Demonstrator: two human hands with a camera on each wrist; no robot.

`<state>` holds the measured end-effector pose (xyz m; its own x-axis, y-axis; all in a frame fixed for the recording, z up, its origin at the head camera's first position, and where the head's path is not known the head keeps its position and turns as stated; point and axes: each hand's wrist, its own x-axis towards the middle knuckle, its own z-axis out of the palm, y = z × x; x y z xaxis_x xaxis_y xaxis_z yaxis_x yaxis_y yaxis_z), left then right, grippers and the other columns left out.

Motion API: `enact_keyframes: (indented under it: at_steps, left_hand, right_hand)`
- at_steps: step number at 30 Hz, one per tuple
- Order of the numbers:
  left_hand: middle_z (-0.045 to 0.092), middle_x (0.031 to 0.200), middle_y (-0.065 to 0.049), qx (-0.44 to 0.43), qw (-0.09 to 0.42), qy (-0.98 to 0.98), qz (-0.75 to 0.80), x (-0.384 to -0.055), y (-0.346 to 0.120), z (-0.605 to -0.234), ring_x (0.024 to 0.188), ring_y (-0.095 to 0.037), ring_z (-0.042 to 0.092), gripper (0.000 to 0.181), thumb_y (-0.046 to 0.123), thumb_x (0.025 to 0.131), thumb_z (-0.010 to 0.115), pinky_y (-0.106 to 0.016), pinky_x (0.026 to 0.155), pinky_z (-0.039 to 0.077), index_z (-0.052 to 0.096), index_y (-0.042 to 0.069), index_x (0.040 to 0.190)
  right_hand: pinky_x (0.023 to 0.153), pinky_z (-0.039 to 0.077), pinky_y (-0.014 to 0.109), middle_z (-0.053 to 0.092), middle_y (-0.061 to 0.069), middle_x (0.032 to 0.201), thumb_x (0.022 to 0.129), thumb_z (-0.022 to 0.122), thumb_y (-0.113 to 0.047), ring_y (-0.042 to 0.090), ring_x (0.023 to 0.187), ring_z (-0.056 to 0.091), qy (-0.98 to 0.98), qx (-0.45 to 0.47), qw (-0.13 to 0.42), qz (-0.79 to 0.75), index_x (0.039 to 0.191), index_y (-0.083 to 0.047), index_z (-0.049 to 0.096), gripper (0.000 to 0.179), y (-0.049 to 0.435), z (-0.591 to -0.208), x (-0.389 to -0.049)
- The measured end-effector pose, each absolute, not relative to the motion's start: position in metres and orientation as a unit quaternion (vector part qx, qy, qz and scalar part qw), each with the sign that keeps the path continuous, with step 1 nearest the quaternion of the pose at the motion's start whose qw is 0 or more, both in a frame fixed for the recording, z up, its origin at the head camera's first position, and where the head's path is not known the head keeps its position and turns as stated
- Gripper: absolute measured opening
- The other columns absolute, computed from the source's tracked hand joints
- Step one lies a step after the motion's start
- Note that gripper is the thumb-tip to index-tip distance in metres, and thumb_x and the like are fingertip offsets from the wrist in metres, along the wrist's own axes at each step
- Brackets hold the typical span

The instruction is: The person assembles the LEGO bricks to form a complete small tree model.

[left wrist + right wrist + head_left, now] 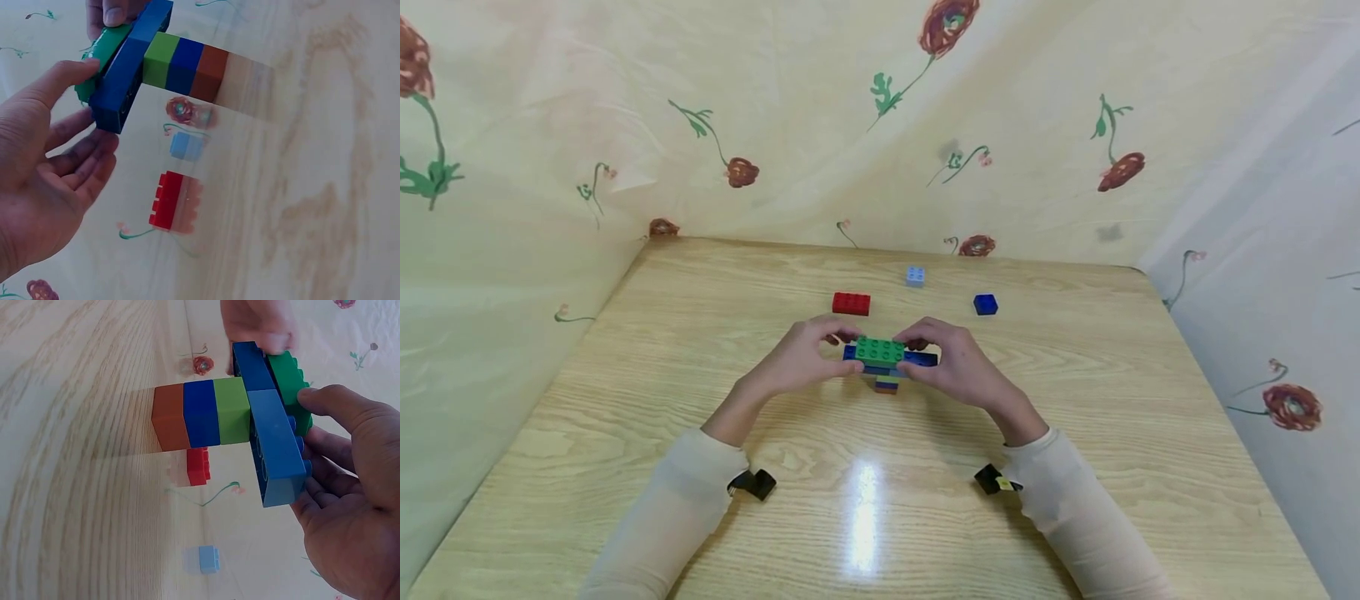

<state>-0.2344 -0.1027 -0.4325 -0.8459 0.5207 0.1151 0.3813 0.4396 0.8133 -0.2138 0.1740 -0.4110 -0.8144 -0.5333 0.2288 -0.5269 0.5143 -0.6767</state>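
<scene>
A green eight-stud toy brick (pixel 880 352) is pinched at its left end by my left hand (pixel 801 358) and at its right end by my right hand (pixel 955 362). It lies over two long blue bricks set end to end, a darker one (pixel 255 369) on the left and a lighter one (pixel 275 437) on the right. A narrow gap shows between green and blue in the right wrist view. Below them a small column stands on the table: lime brick (pixel 232 411), blue brick (pixel 201 412), orange brick (pixel 169 417). Fingers partly hide the blue bricks' ends.
Beyond the hands on the wooden table (pixel 625 375) lie a red brick (pixel 852 303), a light blue brick (pixel 915 277) and a dark blue brick (pixel 986 304). A flowered sheet (pixel 820 108) hangs behind the table and along its sides.
</scene>
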Motion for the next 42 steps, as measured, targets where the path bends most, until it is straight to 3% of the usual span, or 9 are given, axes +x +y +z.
enact_keyframes:
  at_steps: [7, 18, 28, 42]
  left_hand:
    - [0.073, 0.119, -0.004, 0.275, 0.053, 0.816, 0.505, -0.2316, -0.1039, -0.4288, 0.112, -0.038, 0.063, 0.031, 0.023, 0.094, 0.077, -0.061, 0.106, 0.048, 0.071, 0.013, 0.123]
    - [0.074, 0.116, -0.002, 0.272, 0.061, 0.813, 0.511, -0.2336, -0.1058, -0.4314, 0.111, -0.037, 0.063, 0.025, 0.023, 0.094, 0.078, -0.058, 0.107, 0.049, 0.073, 0.014, 0.117]
    - [0.074, 0.116, -0.002, 0.274, 0.07, 0.811, 0.512, -0.2345, -0.1069, -0.4324, 0.107, -0.023, 0.064, 0.025, 0.022, 0.094, 0.078, -0.053, 0.109, 0.05, 0.072, 0.014, 0.117]
    - [0.073, 0.115, -0.001, 0.267, 0.079, 0.814, 0.509, -0.2337, -0.1054, -0.4304, 0.109, -0.023, 0.064, 0.021, 0.021, 0.094, 0.077, -0.054, 0.111, 0.048, 0.072, 0.016, 0.114]
  right_hand:
    - [0.091, 0.058, 0.046, 0.072, 0.006, 0.117, 0.091, 0.08, -0.015, 0.021, 0.104, 0.068, 0.87, -0.307, 0.006, -0.386, 0.121, -0.009, 0.072, 0.031, 0.1749, -0.4111, -0.2132]
    - [0.091, 0.058, 0.044, 0.073, 0.006, 0.117, 0.092, 0.08, -0.016, 0.021, 0.105, 0.068, 0.866, -0.316, 0.003, -0.388, 0.122, -0.009, 0.072, 0.032, 0.1755, -0.4127, -0.2143]
    - [0.093, 0.058, 0.047, 0.073, 0.007, 0.117, 0.091, 0.08, -0.016, 0.021, 0.105, 0.068, 0.866, -0.314, 0.006, -0.39, 0.122, -0.009, 0.072, 0.033, 0.1752, -0.4136, -0.2156]
    - [0.091, 0.058, 0.044, 0.073, 0.005, 0.116, 0.092, 0.08, -0.016, 0.019, 0.103, 0.068, 0.862, -0.326, -0.005, -0.388, 0.12, -0.01, 0.072, 0.03, 0.1778, -0.4161, -0.2166]
